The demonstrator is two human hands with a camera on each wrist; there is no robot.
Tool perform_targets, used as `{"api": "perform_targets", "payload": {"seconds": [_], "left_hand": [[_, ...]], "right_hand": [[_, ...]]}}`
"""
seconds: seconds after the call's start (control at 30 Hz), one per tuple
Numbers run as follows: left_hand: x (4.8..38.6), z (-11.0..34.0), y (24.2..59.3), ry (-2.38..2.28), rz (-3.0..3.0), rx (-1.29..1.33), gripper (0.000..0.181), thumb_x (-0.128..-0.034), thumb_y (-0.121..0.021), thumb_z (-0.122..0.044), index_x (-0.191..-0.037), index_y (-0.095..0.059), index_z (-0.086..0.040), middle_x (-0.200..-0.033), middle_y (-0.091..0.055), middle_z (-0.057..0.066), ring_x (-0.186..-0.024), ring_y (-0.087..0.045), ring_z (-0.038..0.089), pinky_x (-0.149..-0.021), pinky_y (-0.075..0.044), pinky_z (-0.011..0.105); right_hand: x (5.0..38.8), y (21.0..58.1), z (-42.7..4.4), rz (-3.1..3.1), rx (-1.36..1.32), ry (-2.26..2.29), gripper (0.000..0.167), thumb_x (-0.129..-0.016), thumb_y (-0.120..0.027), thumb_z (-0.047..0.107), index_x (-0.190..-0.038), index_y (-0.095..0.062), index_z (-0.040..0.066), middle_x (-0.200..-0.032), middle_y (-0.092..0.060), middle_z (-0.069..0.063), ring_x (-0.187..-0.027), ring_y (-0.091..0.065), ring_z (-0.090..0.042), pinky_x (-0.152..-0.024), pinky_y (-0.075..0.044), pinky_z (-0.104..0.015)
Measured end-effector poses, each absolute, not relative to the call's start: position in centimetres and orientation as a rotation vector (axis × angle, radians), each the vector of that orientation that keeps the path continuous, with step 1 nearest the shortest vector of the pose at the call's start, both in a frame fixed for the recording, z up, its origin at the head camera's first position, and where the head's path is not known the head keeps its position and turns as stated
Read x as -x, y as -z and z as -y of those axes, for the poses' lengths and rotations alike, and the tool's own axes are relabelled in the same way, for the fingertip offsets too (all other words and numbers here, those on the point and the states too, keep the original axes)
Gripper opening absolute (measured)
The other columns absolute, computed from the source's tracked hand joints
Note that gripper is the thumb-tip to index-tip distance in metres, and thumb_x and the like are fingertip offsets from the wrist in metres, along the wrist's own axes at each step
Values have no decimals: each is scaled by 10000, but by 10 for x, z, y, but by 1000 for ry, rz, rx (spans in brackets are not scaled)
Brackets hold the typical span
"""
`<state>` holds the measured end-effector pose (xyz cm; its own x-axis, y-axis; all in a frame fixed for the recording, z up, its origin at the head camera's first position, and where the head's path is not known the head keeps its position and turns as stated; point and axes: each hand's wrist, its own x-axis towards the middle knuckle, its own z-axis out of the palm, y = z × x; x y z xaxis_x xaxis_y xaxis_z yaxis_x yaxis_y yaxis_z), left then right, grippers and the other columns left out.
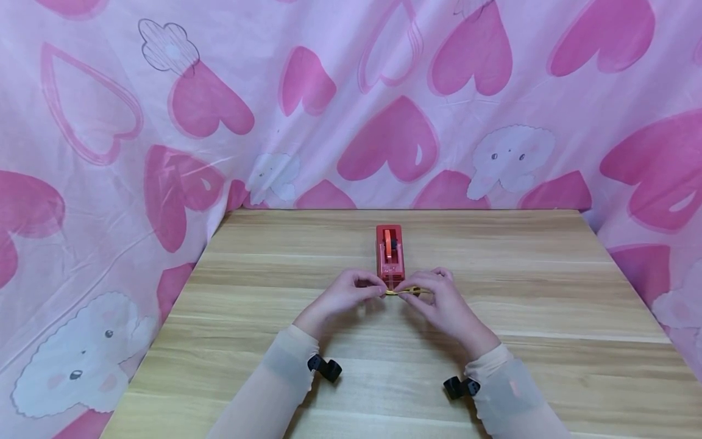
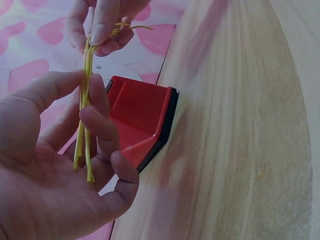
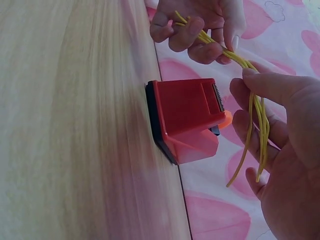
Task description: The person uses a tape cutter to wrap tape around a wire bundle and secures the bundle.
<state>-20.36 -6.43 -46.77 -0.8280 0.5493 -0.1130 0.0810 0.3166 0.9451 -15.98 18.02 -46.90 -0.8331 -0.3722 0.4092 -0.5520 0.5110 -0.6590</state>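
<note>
Yellow strands point(image 3: 241, 59), a loose-ended bundle up in the air: gathering and steadying them looks like the step in hand, and I'd say the next move calls for a firm pinch with the ends kept together. Behind it all, pink heart-print cloth point(image 1: 384, 134); then the wood-grain table point(image 1: 247, 256) stretching out beneath. Here's the right hand point(image 1: 439, 299), thumb and fingers pinching the bundle; the left hand point(image 1: 348, 291) pinches it too, just beside, so both grips are narrow. Straight beyond sits the red tape dispenser point(image 1: 390, 268), near enough to crowd the work; whether anything touches it, I can't tell. Black wrist cameras point(image 1: 331, 371) on both sides. Smaller yet, an orange ring point(image 1: 387, 244), then the serrated cutter point(image 3: 218, 97), where loose ends might snag.
</note>
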Motion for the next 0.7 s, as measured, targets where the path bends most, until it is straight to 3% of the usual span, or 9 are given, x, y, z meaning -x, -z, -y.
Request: {"api": "perform_targets", "payload": {"seconds": [0.2,0.47,0.7], "left_hand": [[203,62,468,-1524,-2251,-590,138,-939,-757,-162,-1050,-786,-86,-1031,-766,56,-892,-656,133,-820,-519,293],[199,62,467,-1482,-2390,-605,81,-899,-809,-195,-977,-803,-174,-975,-776,-21,-880,-662,114,-829,-535,307],[196,62,466,-1406,-2502,-682,61,-901,-816,-224,-961,-816,-224,-1018,-779,-69,-961,-688,81,-916,-541,315]], "right_hand": [[160,469,-179,2588,-750,-1233,239,-893,-809,120,-1074,-754,266,-1085,-763,123,-1054,-699,-128,-1062,-236,-492],[160,467,-179,2672,-725,-1230,201,-897,-818,192,-1076,-756,261,-1076,-763,121,-1031,-697,-135,-1076,-216,-511],[161,467,-178,2739,-724,-1167,162,-907,-807,224,-1059,-762,255,-1092,-763,101,-1049,-690,-154,-1122,-204,-532]]}}
